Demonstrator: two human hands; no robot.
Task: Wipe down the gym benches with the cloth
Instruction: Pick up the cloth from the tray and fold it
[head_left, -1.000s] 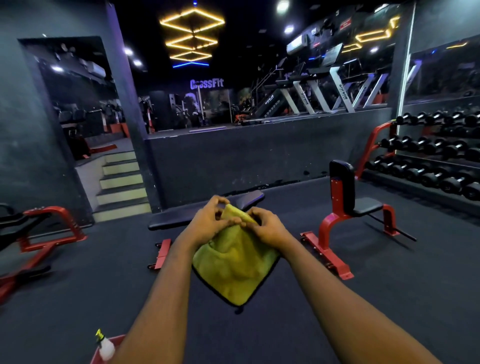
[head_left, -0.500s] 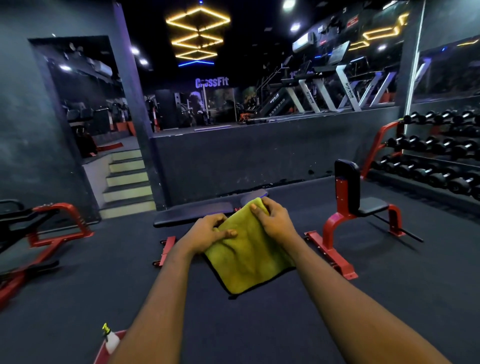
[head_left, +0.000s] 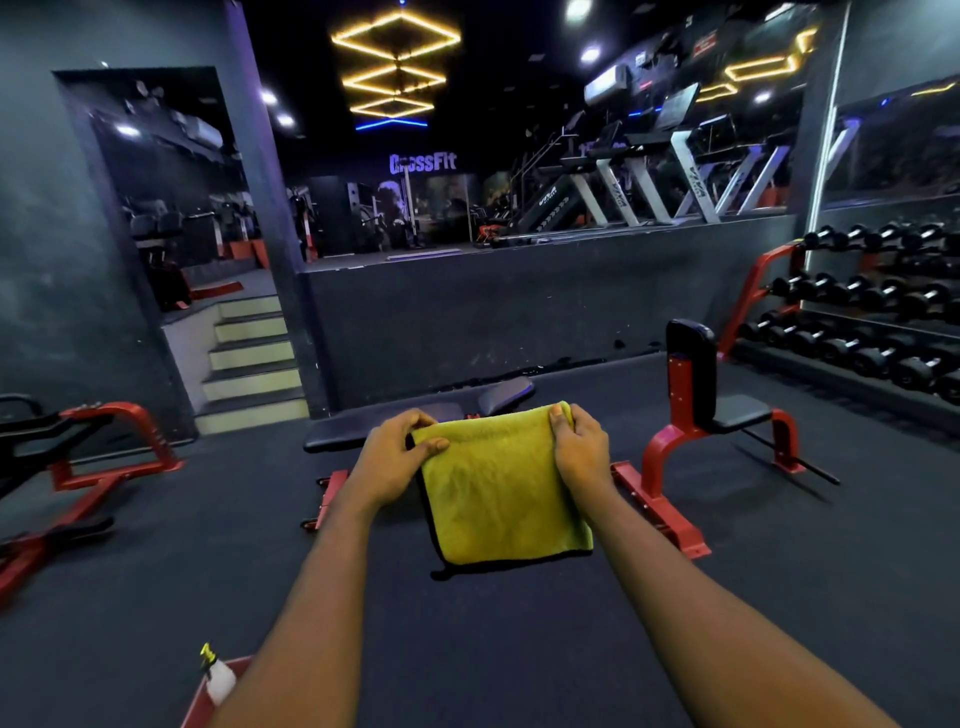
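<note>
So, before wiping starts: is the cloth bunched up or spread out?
Spread out: the cloth hangs flat, the left hand and right hand pinching its top corners.

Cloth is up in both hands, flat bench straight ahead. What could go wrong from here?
1. The left hand and right hand pinch only the top corners of the cloth; it may slip free.
2. The red rail of the seat bench lies on the floor near the flat bench: a possible trip when stepping in.
3. The spray bottle stands low at the left, out of hand, so the wipe may go dry.
</note>
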